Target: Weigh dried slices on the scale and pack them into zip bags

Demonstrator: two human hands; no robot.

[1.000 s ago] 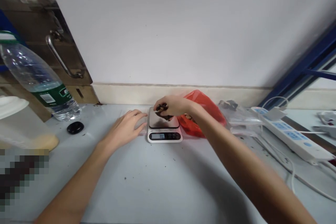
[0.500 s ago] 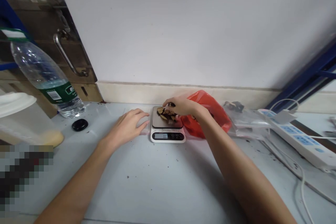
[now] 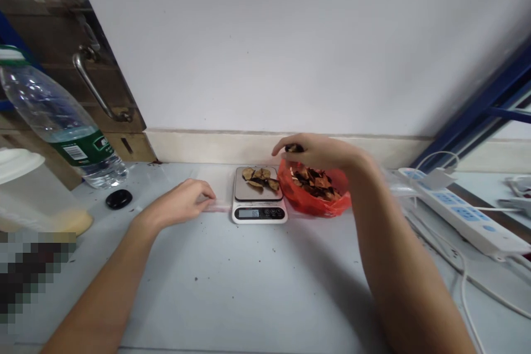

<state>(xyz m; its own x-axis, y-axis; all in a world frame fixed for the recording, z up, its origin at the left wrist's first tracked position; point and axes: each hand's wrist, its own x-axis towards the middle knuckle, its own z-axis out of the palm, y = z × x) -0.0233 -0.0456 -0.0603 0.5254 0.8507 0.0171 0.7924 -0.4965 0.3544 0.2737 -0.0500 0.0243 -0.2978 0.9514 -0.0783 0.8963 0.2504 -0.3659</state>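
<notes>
Right hand (image 3: 313,150) holds a slice over the bag; more lie on the scale

Head view: the right hand is half closed, fingers reaching left, and has hold of one dark slice (image 3: 293,147). Just below it sits one red bag (image 3: 319,207), its mouth open upward, longer from side to side; the slices heaped inside overlap too much to count.

Between the two hands stands one scale (image 3: 259,219), its display edge facing the person and its long axis running front to back. On its plate lie about five pieces (image 3: 257,174), some overlapping. Two pale ones lie at the back; the dark-edged ones in front stretch from side to side, their right ends slightly nearer the person. The display seems to show an 8 and a 5; any point between is too small to tell.

The left hand (image 3: 182,202), left of the scale, is loosely curled, thumb and forefinger close together, beside a clear film (image 3: 222,206). Whether it pinches that film I cannot tell.

Farther left of that hand are one black disc (image 3: 119,199), one bottle (image 3: 66,121) and one lidded tub (image 3: 37,199). Right of the right forearm, one power strip (image 3: 462,210) slants from back left to front right.
</notes>
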